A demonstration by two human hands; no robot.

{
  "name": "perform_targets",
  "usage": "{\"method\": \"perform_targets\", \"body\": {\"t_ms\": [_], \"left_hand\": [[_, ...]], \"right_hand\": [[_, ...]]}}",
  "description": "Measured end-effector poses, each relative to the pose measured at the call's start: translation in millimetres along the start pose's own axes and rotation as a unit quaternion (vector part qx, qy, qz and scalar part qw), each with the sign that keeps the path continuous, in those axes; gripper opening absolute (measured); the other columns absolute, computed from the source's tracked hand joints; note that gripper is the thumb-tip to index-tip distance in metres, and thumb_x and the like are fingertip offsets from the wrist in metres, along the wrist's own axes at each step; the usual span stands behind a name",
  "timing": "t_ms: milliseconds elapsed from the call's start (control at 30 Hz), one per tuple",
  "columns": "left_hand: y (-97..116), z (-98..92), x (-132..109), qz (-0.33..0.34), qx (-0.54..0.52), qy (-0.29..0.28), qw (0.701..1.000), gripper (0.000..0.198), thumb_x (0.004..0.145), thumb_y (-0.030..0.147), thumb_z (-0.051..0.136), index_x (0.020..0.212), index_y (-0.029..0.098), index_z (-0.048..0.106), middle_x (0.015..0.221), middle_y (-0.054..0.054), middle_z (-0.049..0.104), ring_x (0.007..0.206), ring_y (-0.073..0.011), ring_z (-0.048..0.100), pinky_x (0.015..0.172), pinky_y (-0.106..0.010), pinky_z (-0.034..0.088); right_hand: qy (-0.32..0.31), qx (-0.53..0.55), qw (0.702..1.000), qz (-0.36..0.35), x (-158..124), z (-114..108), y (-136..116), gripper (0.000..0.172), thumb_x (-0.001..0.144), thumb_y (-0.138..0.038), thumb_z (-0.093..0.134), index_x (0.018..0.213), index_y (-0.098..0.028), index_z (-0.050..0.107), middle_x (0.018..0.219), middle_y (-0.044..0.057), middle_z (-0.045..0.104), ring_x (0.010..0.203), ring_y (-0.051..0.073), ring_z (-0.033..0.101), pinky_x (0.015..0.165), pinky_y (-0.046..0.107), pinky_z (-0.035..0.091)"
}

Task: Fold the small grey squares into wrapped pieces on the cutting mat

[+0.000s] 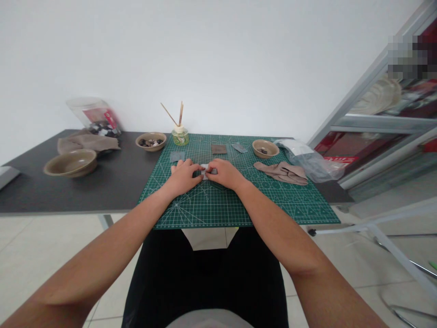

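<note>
Both hands meet over the green cutting mat. Between them is a small pale grey-white piece, largely hidden by the fingers, so its kind cannot be made out. My left hand holds its left side with thumb and forefinger, the other fingers curled near the mat. My right hand pinches its right side, fingers bent inward. Just beyond the hands lie a grey square sheet, a brown square sheet and a small clear packet.
Bowls of dark and pale stones stand left and right; another bowl is farther left. A reed diffuser stands behind. A brown cloth and plastic bag lie right. A tipped clear jar rests back left.
</note>
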State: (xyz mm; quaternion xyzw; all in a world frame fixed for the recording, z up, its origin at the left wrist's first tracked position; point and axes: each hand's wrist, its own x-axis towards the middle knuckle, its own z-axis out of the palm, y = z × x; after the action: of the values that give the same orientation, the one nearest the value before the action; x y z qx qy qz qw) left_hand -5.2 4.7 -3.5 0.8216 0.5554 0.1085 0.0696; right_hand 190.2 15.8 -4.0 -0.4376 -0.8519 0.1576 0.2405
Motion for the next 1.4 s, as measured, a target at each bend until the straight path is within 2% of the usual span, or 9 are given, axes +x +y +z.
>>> {"method": "perform_targets", "body": {"t_ms": [167, 300, 533, 700, 833, 967, 1133, 1267, 1400], "left_hand": [[1.1, -1.7, -0.2, -0.002, 0.0, -0.003, 1.0, 0.038, 0.091, 0.044, 0.05, 0.122, 0.03, 0.067, 0.11, -0.009, 0.057, 0.109, -0.0329, 0.049, 0.09, -0.048, 0.039], [2.2, -3.1, -1.0, -0.005, 0.0, -0.006, 1.0, 0.039, 0.091, 0.043, 0.05, 0.123, 0.029, 0.067, 0.11, -0.01, 0.056, 0.109, -0.0332, 0.049, 0.089, -0.048, 0.039], [0.8, -0.4, -0.4, 0.001, 0.001, 0.003, 1.0, 0.039, 0.091, 0.046, 0.05, 0.122, 0.03, 0.068, 0.109, -0.009, 0.057, 0.108, -0.033, 0.049, 0.089, -0.048, 0.039], [1.2, -0.5, -0.6, -0.002, 0.002, -0.001, 1.0, 0.039, 0.091, 0.045, 0.05, 0.122, 0.03, 0.067, 0.11, -0.01, 0.057, 0.108, -0.0336, 0.049, 0.089, -0.049, 0.039], [1.7, -1.2, -1.1, -0.004, 0.005, -0.002, 1.0, 0.038, 0.091, 0.044, 0.05, 0.121, 0.028, 0.065, 0.109, -0.01, 0.057, 0.108, -0.0338, 0.049, 0.09, -0.05, 0.039], [1.7, -0.8, -0.7, -0.004, 0.007, 0.0, 1.0, 0.037, 0.09, 0.044, 0.049, 0.12, 0.028, 0.064, 0.11, -0.01, 0.057, 0.109, -0.0339, 0.05, 0.09, -0.05, 0.04], [1.3, -0.4, -0.4, -0.005, 0.0, 0.0, 1.0, 0.036, 0.09, 0.045, 0.049, 0.119, 0.03, 0.065, 0.111, -0.009, 0.058, 0.11, -0.0341, 0.049, 0.09, -0.051, 0.039], [0.9, -1.1, -0.6, -0.006, -0.003, -0.002, 1.0, 0.036, 0.09, 0.046, 0.049, 0.118, 0.03, 0.065, 0.11, -0.009, 0.058, 0.109, -0.0338, 0.049, 0.091, -0.052, 0.039], [1.6, -2.0, -1.1, -0.008, 0.002, -0.005, 1.0, 0.036, 0.09, 0.045, 0.049, 0.119, 0.029, 0.065, 0.11, -0.01, 0.057, 0.109, -0.0339, 0.049, 0.091, -0.052, 0.039]], "right_hand": [[0.036, -0.037, 0.998, 0.046, 0.4, -2.8, 3.3, 0.008, 0.079, -0.022, 0.067, 0.073, -0.018, 0.063, 0.082, 0.002, 0.057, 0.077, 0.016, 0.051, 0.071, 0.027, 0.035], [0.026, -0.031, 0.999, 0.013, -1.9, -3.8, 4.8, 0.012, 0.072, -0.021, 0.071, 0.069, -0.018, 0.06, 0.076, 0.0, 0.057, 0.073, 0.015, 0.051, 0.07, 0.027, 0.035], [0.008, -0.013, 1.0, -0.009, 1.2, 0.4, 3.3, 0.008, 0.083, -0.022, 0.067, 0.076, -0.018, 0.066, 0.084, 0.003, 0.062, 0.087, 0.018, 0.055, 0.083, 0.029, 0.038], [0.047, -0.059, 0.996, 0.041, 0.3, -0.2, 6.3, 0.007, 0.08, -0.022, 0.066, 0.075, -0.018, 0.063, 0.082, 0.003, 0.057, 0.083, 0.019, 0.053, 0.075, 0.029, 0.037], [0.031, -0.057, 0.998, 0.005, -2.5, -0.6, 6.8, 0.012, 0.076, -0.023, 0.068, 0.071, -0.019, 0.058, 0.078, 0.001, 0.054, 0.078, 0.017, 0.05, 0.071, 0.028, 0.036], [0.009, -0.033, 0.999, -0.037, -1.9, 1.1, 4.3, 0.01, 0.08, -0.021, 0.066, 0.073, -0.019, 0.059, 0.079, 0.001, 0.057, 0.083, 0.017, 0.053, 0.078, 0.028, 0.038], [0.019, -0.067, 0.998, 0.001, 0.4, 1.8, 4.8, 0.011, 0.088, -0.023, 0.06, 0.079, -0.019, 0.063, 0.085, 0.004, 0.062, 0.089, 0.02, 0.053, 0.084, 0.031, 0.038], [0.044, -0.105, 0.993, 0.017, -1.0, 0.9, 7.0, 0.01, 0.084, -0.024, 0.064, 0.076, -0.019, 0.061, 0.084, 0.005, 0.06, 0.089, 0.021, 0.052, 0.082, 0.032, 0.038], [0.029, -0.098, 0.995, -0.011, -2.8, -0.2, 5.2, 0.011, 0.08, -0.024, 0.068, 0.073, -0.019, 0.06, 0.08, 0.003, 0.059, 0.085, 0.02, 0.05, 0.08, 0.031, 0.038]]}}
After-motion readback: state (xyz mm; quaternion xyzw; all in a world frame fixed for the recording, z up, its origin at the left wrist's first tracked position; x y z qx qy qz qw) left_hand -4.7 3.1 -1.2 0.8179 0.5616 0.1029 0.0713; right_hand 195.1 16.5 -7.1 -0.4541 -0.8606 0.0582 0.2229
